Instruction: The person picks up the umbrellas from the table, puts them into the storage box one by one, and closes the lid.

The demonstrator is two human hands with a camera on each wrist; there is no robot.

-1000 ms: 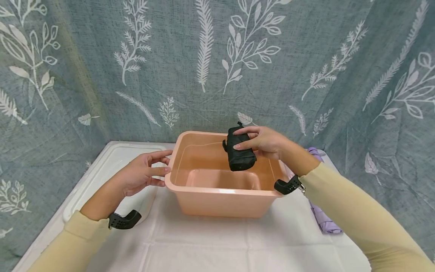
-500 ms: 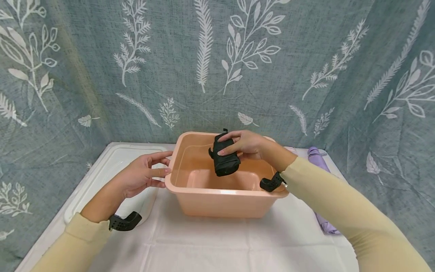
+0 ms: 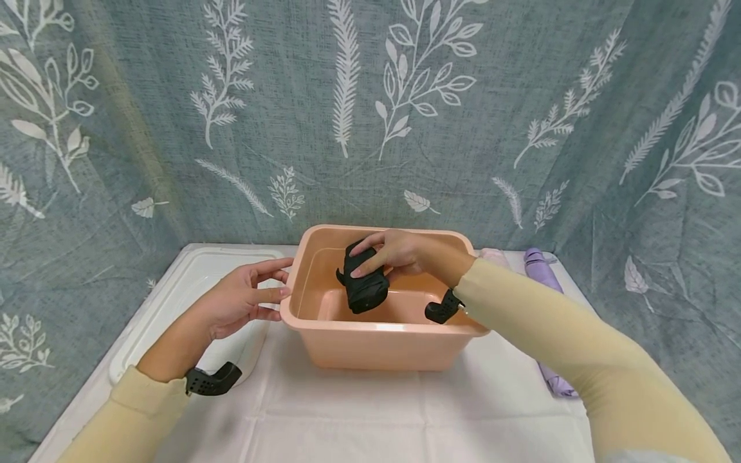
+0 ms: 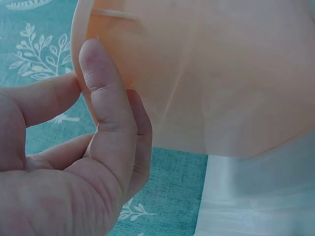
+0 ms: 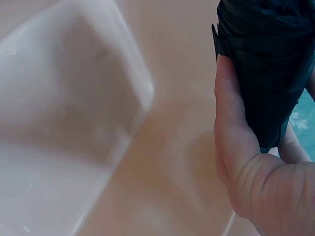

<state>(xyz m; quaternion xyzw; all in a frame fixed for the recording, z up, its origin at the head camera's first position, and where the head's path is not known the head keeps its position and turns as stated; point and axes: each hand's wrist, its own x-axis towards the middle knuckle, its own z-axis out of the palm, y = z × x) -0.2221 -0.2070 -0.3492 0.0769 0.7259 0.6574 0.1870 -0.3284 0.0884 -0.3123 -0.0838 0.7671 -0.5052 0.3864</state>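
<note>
A peach plastic basin [image 3: 370, 350] stands mid-table. Inside its walls, toward the left, my right hand [image 3: 399, 252] grips a black folded umbrella [image 3: 367, 290]. Thumb and fingers lie on either side of it, and its lower end points down toward the basin floor. In the right wrist view the umbrella [image 5: 266, 64] shows gathered, wrapped fabric, with a short strap at its side. My left hand [image 3: 246, 296] touches the basin's left rim from outside, fingers loosely bent. In the left wrist view the thumb [image 4: 110, 118] lies against the rim and outer wall.
A white plastic lid [image 3: 193, 283] lies on the table to the left, partly under my left arm. To the right lies a purple folded umbrella [image 3: 543, 270], partly covered by my right sleeve, with something pink [image 3: 494, 257] beside it. A patterned curtain [image 3: 370, 186] hangs behind.
My right hand has moved left and down with the black umbrella, from over the basin's right half to lower inside its left half. The left hand stays at the rim.
</note>
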